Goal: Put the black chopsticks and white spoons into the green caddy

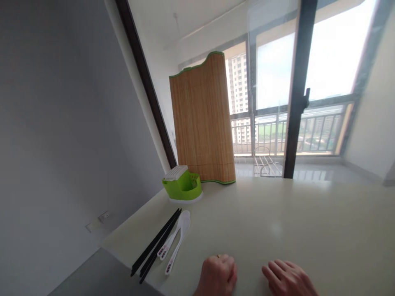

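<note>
My left hand (217, 274) rests on the pale table near its front edge, curled into a fist with nothing visible in it. To its right lies my right hand (286, 278), palm down, its fingers bent and pressed together, with no object showing. Left of my left hand are white spoons (182, 230) with patterned handle ends, partly overlapping. Beside them, black chopsticks (156, 245) lie at a slant, their lower ends past the table's left edge. Behind these stands a green utensil holder (180, 190) with a white slotted top and white base. Neither hand touches these things.
A wood-patterned mat (202, 123) with green edging stands upright at the back of the table (262, 222). Behind it are glass doors with a dark frame (296, 90) and a metal rack (268, 164). A grey wall is on the left.
</note>
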A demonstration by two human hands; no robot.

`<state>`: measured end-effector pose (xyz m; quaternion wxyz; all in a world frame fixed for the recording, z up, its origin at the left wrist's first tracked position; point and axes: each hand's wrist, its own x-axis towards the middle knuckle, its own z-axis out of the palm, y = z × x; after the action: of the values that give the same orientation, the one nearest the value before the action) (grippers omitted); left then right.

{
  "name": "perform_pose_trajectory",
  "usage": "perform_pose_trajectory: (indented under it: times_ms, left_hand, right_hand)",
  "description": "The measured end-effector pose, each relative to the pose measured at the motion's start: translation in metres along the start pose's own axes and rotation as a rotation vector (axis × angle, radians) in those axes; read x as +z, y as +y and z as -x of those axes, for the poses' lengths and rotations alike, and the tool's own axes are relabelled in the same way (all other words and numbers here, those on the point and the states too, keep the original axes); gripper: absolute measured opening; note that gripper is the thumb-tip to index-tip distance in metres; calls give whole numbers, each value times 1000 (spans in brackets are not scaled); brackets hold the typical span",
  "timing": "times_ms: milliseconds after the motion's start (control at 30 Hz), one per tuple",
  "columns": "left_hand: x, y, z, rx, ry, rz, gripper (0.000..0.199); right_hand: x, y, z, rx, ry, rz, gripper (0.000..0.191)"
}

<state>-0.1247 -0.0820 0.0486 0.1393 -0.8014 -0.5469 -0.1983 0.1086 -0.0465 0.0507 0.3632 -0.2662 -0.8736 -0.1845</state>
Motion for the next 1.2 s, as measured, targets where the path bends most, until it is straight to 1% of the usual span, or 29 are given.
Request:
perform_pose_trajectory:
  times_ms: [33, 133, 233, 367, 433, 500, 667, 833, 933, 1000, 1067, 1133, 1200]
  left_hand:
    - [2, -1, 0, 0, 4, -4, 13]
    - [1, 1, -1, -19, -16, 13, 23]
    - [-7, 6, -4, -55, -69, 67, 31]
    - [-20, 10, -6, -105, -103, 186, 31]
    - [-23, 11, -6, -118, -94, 253, 32]
    - [-25, 12, -6, -115, -88, 294, 35]
    - [-27, 13, -8, -121, -98, 305, 39]
    - [-27, 14, -10, -134, -113, 319, 39]
    - [-27, 15, -10, -154, -64, 339, 39]
    - [-32, 10, -8, -186, -15, 320, 40]
    - [-43, -6, -8, -240, 34, 252, 42]
    - [-59, -32, -13, -323, 82, 153, 41]
    - [-77, -65, -25, -413, 101, 57, 39]
  right_hand:
    - [-1, 0, 1, 7, -28, 8, 23]
    - [-7, -2, 4, 18, -120, 47, 23]
    - [-15, -1, 6, 7, -180, 104, 26]
    - [-24, 2, 7, -18, -225, 158, 33]
    - [-26, 3, 8, -32, -227, 172, 35]
    - [-27, 5, 8, -51, -201, 168, 38]
    - [-25, 10, 10, -70, -170, 105, 39]
    - [-23, 14, 14, -9, -185, 68, 38]
    - [-22, 14, 14, 30, -194, 64, 39]
    - [-22, 13, 14, 33, -176, 57, 40]
    - [-21, 12, 13, 28, -154, 44, 41]
    - [-21, 11, 12, 21, -151, 27, 40]
    - [-20, 11, 12, 13, -158, 12, 40]
